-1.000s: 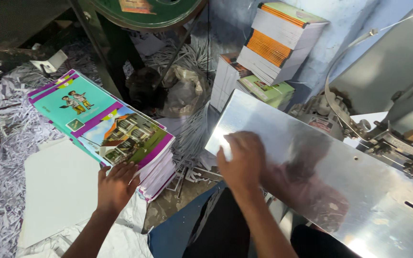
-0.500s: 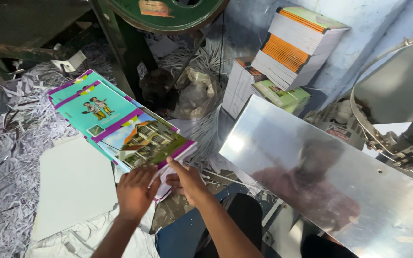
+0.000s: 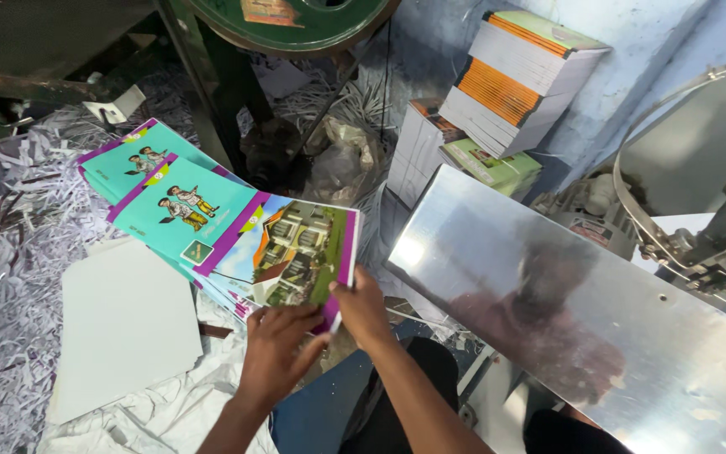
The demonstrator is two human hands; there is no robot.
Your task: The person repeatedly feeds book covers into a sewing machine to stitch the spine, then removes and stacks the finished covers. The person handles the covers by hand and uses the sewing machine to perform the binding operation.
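The right hand point(image 3: 365, 309) pinches the near corner of the top book point(image 3: 237, 240) and the left hand point(image 3: 277, 353) lies flat under its lower edge, fingers curled onto the cover (teal and purple, with a house picture). The book tops a fanned stack point(image 3: 140, 164) resting on paper shreds point(image 3: 6, 277), beside a white sheet point(image 3: 123, 324); a shiny metal table point(image 3: 565, 303) stands right.

Both hands on the stack of booklets point(image 3: 237, 240): left hand point(image 3: 275, 353) gripping the near edge, right hand point(image 3: 363, 307) pinching the corner, I think. White sheet point(image 3: 123, 328) just beside, paper shreds point(image 3: 2, 277) around, shiny metal plate point(image 3: 565, 311) to the right.
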